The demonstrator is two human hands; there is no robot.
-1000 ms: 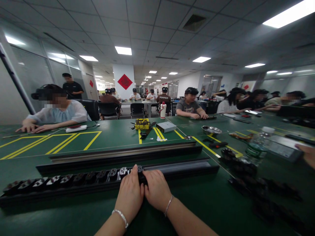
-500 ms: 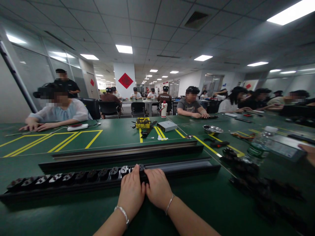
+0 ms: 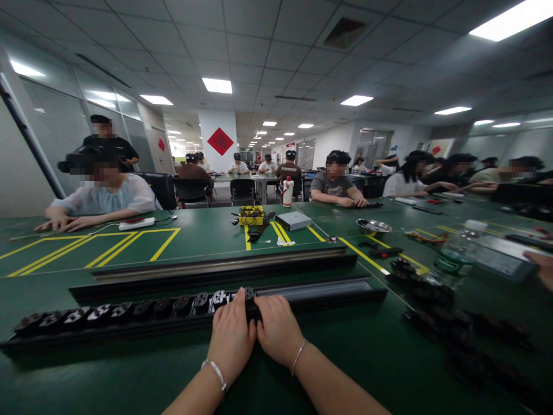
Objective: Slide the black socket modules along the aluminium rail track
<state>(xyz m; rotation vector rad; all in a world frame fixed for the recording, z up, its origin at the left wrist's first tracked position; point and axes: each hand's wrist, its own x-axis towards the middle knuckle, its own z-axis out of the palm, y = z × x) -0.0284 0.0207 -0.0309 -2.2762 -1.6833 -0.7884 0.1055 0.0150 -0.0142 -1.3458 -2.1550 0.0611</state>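
Observation:
A long black rail (image 3: 328, 293) lies across the green table in front of me, its left half filled with several black socket modules (image 3: 108, 312). My left hand (image 3: 232, 337) and my right hand (image 3: 277, 329) rest side by side on the rail near its middle, fingers curled over one black module (image 3: 249, 295) at the end of the row. Both hands press on that module. A second black rail (image 3: 216, 270) lies parallel just behind.
Loose black modules (image 3: 432, 300) are heaped at the right beside a water bottle (image 3: 453, 253). A steel bowl (image 3: 374, 228), grey box (image 3: 294, 220) and yellow box (image 3: 251, 215) stand farther back. Other people sit around the table; another hand (image 3: 545, 266) shows at the right edge.
Both hands stay on the same module on the rail. The view has shifted slightly. A standing person at the back left has moved a little to the left.

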